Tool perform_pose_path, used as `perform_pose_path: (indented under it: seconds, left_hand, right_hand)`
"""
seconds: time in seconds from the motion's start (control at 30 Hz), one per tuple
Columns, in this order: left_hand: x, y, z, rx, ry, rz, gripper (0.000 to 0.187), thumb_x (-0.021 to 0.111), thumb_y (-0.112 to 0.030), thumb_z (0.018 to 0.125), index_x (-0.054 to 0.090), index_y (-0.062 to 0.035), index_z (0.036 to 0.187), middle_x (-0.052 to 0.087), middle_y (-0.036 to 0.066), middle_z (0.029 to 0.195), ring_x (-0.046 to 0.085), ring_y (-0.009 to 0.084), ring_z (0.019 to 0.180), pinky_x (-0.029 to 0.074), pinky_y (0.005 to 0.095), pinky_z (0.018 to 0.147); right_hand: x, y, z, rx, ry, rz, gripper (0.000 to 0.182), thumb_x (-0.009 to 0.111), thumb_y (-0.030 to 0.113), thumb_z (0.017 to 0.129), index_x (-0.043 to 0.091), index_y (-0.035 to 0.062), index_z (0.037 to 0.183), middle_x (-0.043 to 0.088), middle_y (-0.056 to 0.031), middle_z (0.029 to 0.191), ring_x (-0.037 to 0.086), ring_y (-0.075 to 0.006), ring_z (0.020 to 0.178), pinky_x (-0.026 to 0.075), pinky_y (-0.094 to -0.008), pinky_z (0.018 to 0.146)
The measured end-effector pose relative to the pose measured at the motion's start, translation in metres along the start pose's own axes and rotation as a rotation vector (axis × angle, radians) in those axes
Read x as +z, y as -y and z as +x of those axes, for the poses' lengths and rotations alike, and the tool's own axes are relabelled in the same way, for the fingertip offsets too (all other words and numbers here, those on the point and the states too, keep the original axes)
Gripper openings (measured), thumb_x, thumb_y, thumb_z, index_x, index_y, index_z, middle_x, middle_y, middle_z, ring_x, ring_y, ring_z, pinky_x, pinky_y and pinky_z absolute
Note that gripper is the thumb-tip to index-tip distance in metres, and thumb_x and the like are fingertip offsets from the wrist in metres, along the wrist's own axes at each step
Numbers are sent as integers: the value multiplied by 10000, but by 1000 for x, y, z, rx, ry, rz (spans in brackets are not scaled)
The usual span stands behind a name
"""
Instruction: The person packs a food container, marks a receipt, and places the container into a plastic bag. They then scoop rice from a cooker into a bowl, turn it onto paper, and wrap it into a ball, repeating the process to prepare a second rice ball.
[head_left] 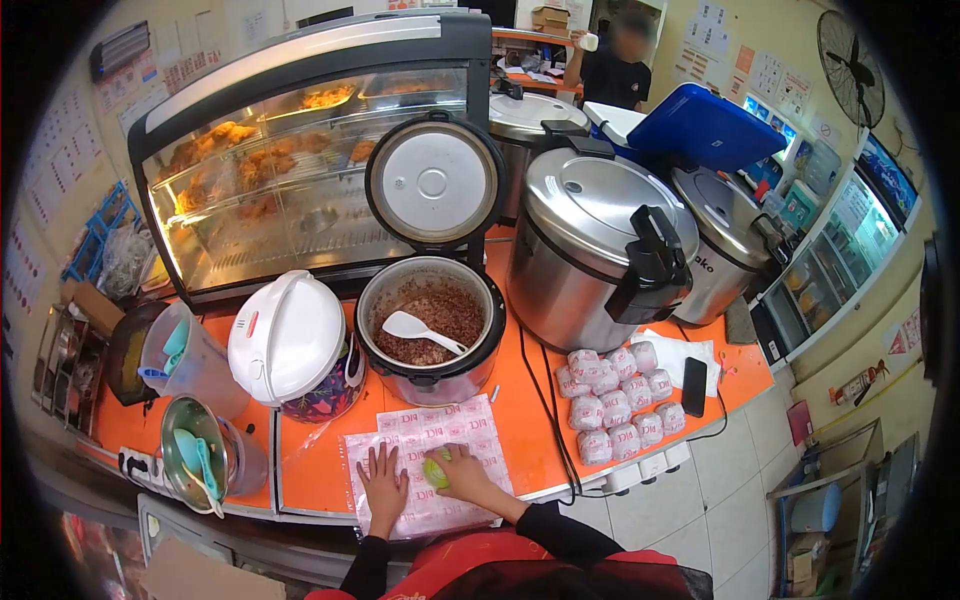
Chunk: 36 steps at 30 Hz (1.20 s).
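Two hands rest on printed wrapping paper [485, 475]; left hand [384, 490] spread flat; right hand [462, 472] curled over a green item [437, 468] near the paper's middle.

Head view, brightly lit: warm light fills the glass food warmer [310, 165]; cooler light shows in the drinks fridge [835, 245]. Glare whitens the steel rice-cooker lid [605, 190]. Fisheye distortion bends the edges into black corners; my hands appear reasonably sharp.
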<state>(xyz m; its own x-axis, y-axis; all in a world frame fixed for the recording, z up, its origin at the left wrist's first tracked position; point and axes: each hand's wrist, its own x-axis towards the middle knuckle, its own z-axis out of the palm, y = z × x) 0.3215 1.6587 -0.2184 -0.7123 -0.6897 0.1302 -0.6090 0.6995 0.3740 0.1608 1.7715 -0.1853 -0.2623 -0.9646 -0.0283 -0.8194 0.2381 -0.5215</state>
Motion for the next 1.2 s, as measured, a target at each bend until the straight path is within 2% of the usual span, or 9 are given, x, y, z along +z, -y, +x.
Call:
perform_pose_path:
  seconds: [1.2]
  left_hand:
    - [-3, -1, -1, 1, -3, -5, 526, 522, -238, 815, 417, -102, 1313, 304, 103, 1429, 201, 319, 1344, 67, 560, 1068]
  right_hand:
    - [2, -1, 1, -12, 10, 7, 779, 773, 234, 564, 416, 212, 1256, 449, -187, 1151, 478, -393, 1046, 489, -468, 779]
